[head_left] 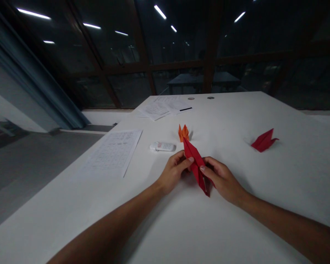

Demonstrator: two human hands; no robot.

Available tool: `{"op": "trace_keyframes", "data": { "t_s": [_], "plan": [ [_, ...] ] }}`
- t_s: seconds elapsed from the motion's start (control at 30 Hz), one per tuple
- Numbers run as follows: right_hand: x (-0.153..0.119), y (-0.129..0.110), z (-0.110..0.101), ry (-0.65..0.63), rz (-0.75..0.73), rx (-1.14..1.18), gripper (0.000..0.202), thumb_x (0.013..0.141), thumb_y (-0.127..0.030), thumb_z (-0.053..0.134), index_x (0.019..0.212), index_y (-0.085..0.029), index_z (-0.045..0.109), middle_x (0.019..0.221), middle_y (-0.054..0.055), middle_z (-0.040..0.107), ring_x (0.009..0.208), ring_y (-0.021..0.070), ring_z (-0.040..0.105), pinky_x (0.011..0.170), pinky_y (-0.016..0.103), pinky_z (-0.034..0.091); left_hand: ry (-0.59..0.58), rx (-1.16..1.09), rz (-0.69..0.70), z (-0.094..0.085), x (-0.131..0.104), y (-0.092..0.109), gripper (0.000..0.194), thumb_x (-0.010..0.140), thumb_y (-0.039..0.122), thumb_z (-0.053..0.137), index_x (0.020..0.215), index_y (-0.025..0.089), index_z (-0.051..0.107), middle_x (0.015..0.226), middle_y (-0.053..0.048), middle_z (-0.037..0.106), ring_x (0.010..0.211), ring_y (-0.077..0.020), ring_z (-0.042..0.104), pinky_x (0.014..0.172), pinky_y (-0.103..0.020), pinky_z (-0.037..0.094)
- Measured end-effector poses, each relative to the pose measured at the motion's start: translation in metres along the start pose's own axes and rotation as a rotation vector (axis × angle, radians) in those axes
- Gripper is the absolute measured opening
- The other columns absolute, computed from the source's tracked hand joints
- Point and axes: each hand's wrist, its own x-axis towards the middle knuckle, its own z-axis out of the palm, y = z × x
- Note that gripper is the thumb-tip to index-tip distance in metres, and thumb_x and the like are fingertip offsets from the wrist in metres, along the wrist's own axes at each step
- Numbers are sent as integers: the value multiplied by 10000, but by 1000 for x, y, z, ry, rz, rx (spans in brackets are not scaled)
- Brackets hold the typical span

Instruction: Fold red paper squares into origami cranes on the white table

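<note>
A folded piece of red origami paper (195, 158) is held between my two hands, just above the white table (236, 121). It is long and pointed, tilted from upper left to lower right. My left hand (173, 169) pinches its left side, thumb on top. On the right edge, my right hand (222, 179) grips it with the thumb pressed on the front. The fingers behind the paper are partly hidden. Just beyond its upper tip stands a small orange origami figure (183, 132). Farther right lies a red origami bird (264, 140) with a thin pointed end.
A white marker-like tube (162, 146) with printed text lies left of the orange figure. A written sheet (112, 154) rests near the left edge. More papers (156, 108) and a black strip (186, 109) are at the back, before dark windows.
</note>
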Motion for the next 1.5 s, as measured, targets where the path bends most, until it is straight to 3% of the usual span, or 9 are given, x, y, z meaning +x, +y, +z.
{"op": "trace_keyframes", "data": {
  "t_s": [0.1,0.23,0.4,0.47,0.63,0.83,1.23,1.37,1.5],
  "plan": [
    [0,-2,0,-8,7,57,229,976,-430,587,1108,-251,644,1038,48,700,945,216,656,868,347,516,-6,-10,-1,0,0,-1,253,887,391,714,925,151,643,743,13,568,668,-108,488,658,-248,395],
    [-5,-3,2,44,-13,54,352,962,-439,622,1261,-303,497,1153,57,679,936,207,669,835,349,541,46,-14,22,1,0,-3,242,909,395,693,911,164,619,718,27,547,652,-100,484,644,-240,400],
    [-9,-3,2,110,-98,-164,174,935,-392,671,974,-256,570,1382,82,530,1069,219,634,856,347,528,147,-11,35,2,0,-3,288,919,451,671,894,175,592,762,19,583,649,-100,517,627,-236,417],
    [-7,-2,2,113,-123,-209,159,956,-359,638,873,-237,577,1307,75,556,1089,220,621,873,339,515,157,-3,30,3,0,-2,305,912,464,679,887,177,577,763,19,590,640,-99,526,614,-234,423],
    [-3,3,1,138,-119,-234,152,998,-361,556,916,-236,582,1222,66,600,806,159,628,692,312,510,177,-11,68,4,1,-2,313,905,470,688,878,185,561,740,26,589,615,-95,525,587,-227,436],
    [-3,4,0,217,-212,-460,77,955,-308,607,962,-235,633,1290,96,583,1212,252,573,970,393,473,205,-85,94,5,3,-3,286,897,433,708,929,175,588,784,3,621,647,-103,559,619,-238,456],
    [-1,9,-4,309,-252,-507,102,944,-292,614,865,-233,634,1080,78,609,1046,242,599,913,409,479,307,-278,78,5,7,-2,315,841,416,772,871,171,578,788,16,594,667,-102,545,625,-239,464],
    [-3,5,-4,245,-220,-474,56,923,-244,589,875,-236,616,1109,78,606,1071,256,598,926,427,479,292,-241,89,4,6,-4,277,887,413,723,888,178,577,806,15,599,687,-106,559,650,-248,471],
    [-7,-1,-5,174,-214,-331,226,941,-254,568,1166,-266,575,1254,83,603,1174,263,583,1018,456,464,133,-70,64,4,2,-2,278,869,398,746,894,167,594,775,10,619,661,-103,556,652,-249,455]
  ]
}}
